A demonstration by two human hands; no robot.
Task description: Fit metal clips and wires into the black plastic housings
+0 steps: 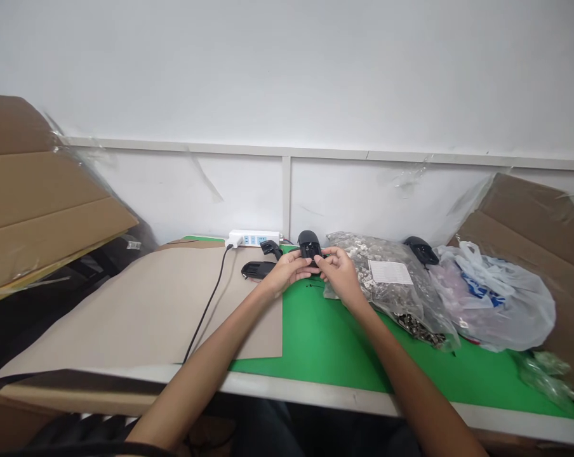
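Both hands meet above the green mat, holding a black plastic computer mouse body (308, 246) upright between their fingertips. My left hand (284, 273) grips it from the left and my right hand (339, 273) from the right. Just left of my left hand, a second black mouse body (257, 270) lies flat, and a third black piece (270, 249) stands behind it. A fourth black mouse body (421, 251) rests past my right hand, behind a clear bag of small metal parts (387, 279).
A green mat (325, 343) and a beige sheet (134, 311) cover the table, whose front edge (287, 390) runs below. A white power strip (253, 238) with a black cord (206, 304) sits at the wall. A white plastic bag (494, 295) lies right, between cardboard sheets (539, 254) (39, 190).
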